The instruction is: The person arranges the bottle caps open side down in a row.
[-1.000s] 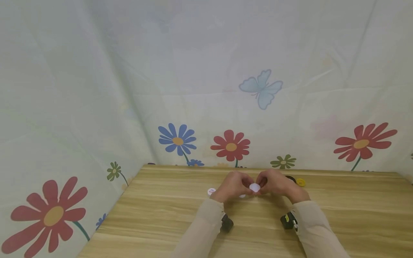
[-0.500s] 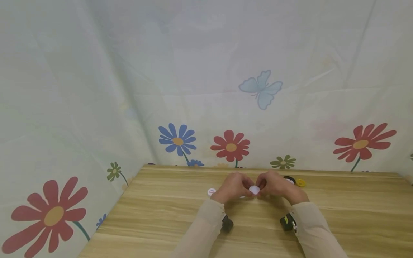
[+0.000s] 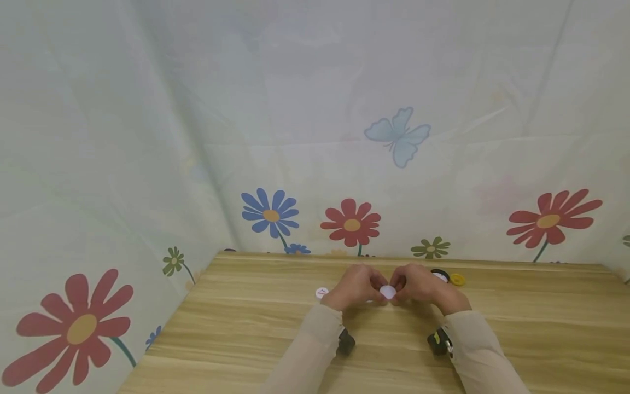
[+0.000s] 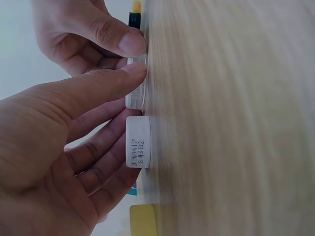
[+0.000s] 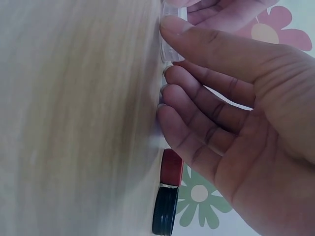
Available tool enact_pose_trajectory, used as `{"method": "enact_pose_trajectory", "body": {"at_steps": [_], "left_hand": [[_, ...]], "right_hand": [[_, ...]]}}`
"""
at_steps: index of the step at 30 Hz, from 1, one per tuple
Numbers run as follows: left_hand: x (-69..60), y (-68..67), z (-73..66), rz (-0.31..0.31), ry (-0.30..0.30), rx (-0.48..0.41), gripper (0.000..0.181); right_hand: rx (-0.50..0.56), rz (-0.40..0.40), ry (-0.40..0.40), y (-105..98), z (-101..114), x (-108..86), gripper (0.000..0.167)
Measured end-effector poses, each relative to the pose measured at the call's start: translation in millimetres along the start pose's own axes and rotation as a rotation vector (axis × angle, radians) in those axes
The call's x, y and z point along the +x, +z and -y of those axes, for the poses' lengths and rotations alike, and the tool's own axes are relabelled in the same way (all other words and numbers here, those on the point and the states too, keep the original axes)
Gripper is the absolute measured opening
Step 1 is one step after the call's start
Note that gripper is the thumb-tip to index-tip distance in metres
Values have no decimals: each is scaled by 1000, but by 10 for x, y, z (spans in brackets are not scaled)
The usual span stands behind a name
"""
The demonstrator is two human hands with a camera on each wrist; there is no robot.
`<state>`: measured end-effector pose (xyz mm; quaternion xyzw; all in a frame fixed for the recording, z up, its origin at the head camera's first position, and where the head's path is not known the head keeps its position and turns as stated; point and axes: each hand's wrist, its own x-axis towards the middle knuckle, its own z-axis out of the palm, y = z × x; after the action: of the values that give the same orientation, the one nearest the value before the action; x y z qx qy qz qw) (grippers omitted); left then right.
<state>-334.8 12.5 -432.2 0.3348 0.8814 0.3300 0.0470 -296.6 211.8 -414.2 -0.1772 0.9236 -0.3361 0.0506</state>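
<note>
Between my two hands, low at the tabletop, is a white ribbed bottle cap [image 3: 388, 291] [image 4: 136, 96] with a clear rim. My left hand [image 3: 355, 287] pinches one side of it with thumb and fingers. From the other side my right hand [image 3: 418, 285] pinches it too, its thumb [image 5: 197, 43] on the rim and the lower fingers loosely bent near the wood. Close to my left fingers stands another white cap with a printed date code [image 4: 138, 142]. In the head view most of that area is covered by the left hand.
A white cap with markings [image 3: 322, 293] lies left of my left hand. Beyond the right hand are a black-rimmed round piece [image 3: 439, 275] and a yellow cap [image 3: 457, 279]. The right wrist view shows a red cap [image 5: 171, 167] beside a dark cap [image 5: 165, 210]. A flowered curtain [image 3: 305, 164] backs the table.
Both hands have come slightly nearer with the bottle cap, which sits a little lower in the head view. More of the black-rimmed piece shows beyond the right hand.
</note>
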Motion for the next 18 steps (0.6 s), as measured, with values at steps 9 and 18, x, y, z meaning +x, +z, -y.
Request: {"method": "enact_pose_trajectory", "body": {"at_steps": [9, 18], "left_hand": [[-7, -38, -57, 8, -30, -32, 32], [17, -32, -60, -71, -32, -51, 34]], "right_hand": [[-24, -47, -37, -51, -42, -69, 23], [-5, -148, -102, -89, -160, -175, 21]]}}
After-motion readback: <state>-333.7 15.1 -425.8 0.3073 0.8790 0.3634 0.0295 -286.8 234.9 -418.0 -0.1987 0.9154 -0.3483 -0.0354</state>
